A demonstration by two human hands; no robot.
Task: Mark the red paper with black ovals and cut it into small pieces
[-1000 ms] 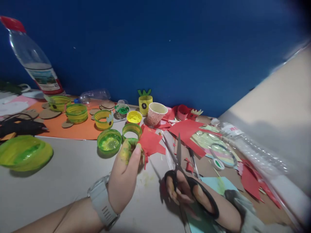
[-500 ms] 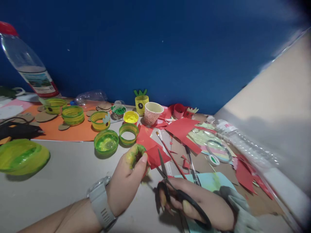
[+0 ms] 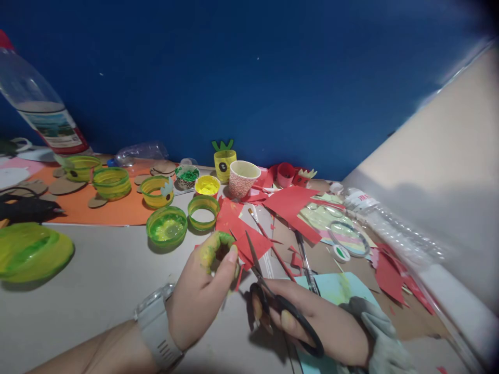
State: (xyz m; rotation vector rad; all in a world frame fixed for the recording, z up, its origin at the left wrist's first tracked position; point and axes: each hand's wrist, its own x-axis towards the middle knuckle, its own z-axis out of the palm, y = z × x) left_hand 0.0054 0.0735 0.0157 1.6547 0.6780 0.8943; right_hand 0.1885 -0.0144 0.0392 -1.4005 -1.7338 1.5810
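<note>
My left hand [image 3: 202, 293], smeared with yellow-green paint and wearing a white watch, pinches a piece of red paper [image 3: 249, 245] between thumb and fingers. My right hand [image 3: 312, 322] grips black-handled scissors [image 3: 273, 291], whose blades point up and left into the edge of the red paper. Both hands are low in the middle, just above the grey table [image 3: 97, 270].
Green and yellow painted plastic rings [image 3: 167, 226] and bottle bottoms stand behind the hands on an orange sheet [image 3: 117, 208]. A paper cup [image 3: 242, 179], red paper scraps [image 3: 294, 205], a paintbrush [image 3: 268, 241], a tape roll [image 3: 349, 239] and clear bottles [image 3: 42, 104] lie around. A blue wall rises behind.
My right hand swung the scissors left, from pointing straight up to reaching the red paper. My left hand drew the paper back toward me, away from the green rings.
</note>
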